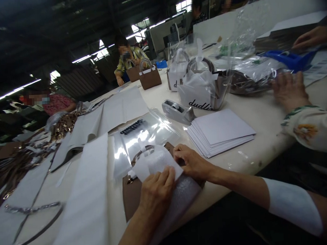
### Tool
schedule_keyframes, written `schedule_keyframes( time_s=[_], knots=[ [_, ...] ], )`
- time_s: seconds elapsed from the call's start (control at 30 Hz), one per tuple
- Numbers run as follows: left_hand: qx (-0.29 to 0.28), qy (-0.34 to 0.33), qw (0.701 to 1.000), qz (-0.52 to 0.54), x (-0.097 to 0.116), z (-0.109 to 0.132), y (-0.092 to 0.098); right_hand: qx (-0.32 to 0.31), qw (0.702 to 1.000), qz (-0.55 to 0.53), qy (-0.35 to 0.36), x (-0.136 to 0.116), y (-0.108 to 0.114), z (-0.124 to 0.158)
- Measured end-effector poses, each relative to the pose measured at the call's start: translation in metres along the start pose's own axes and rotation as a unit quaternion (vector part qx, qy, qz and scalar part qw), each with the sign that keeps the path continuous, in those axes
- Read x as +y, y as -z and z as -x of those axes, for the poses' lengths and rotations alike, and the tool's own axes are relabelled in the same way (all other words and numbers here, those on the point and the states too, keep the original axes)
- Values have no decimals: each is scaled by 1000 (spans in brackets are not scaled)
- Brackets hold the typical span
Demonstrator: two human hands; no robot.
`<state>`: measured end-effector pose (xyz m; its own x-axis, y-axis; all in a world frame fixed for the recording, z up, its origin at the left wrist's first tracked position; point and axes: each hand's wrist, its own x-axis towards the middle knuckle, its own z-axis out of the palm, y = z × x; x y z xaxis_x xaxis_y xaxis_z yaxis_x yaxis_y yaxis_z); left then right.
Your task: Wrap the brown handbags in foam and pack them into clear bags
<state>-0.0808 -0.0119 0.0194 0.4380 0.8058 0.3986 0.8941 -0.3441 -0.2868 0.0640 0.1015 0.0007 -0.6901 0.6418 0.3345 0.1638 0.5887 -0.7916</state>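
Bench (261, 113) carries a brown bag (130, 201) lying flat at its near edge, white paper (157, 161) over its handle. Stack of white sheets (221, 128) lies near, to the right. Left hand (156, 194) rests flat on the paper, grip apart; right hand (193, 164) touches the paper's edge, grip state cannot be told
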Motion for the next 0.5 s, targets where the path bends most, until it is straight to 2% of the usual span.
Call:
schedule_keyframes(
  time_s=[0.23, 0.4, 0.5],
  knots=[
    [-32, -11, 999, 17, 4, 0, 4, 12, 998, -56, 8, 11, -3, 1],
    [-134, 19, 989, 65, 12, 1, 21, 8, 998, -69, -7, 13, -3, 1],
    [-167, 39, 983, 73, 15, 4, 28, 31, 997, -64, -7, 10, -3, 1]
  ],
)
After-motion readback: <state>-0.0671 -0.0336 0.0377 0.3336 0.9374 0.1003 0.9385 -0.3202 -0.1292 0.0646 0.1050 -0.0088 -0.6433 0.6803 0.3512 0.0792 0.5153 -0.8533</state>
